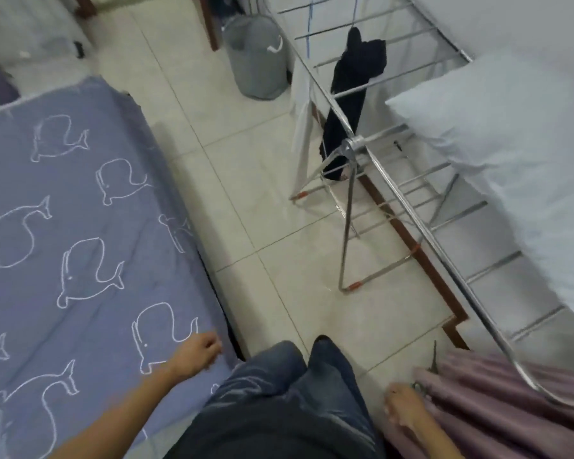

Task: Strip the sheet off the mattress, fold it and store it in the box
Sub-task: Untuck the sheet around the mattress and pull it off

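Note:
A blue-grey sheet (73,226) printed with white whale outlines covers the mattress on the left. My left hand (198,354) lies on the sheet near the mattress's right edge, with its fingers curled; whether it holds the fabric is unclear in the blur. My right hand (403,407) hangs at the lower right beside mauve fabric (497,409), its fingers straight and holding nothing. No box is in view.
A metal drying rack (401,193) with a black garment (348,101) stands on the tiled floor to the right. A white pillow (517,154) lies on the rack. A grey laundry basket (256,58) stands at the back. My legs in jeans (289,392) stand between the bed and the rack.

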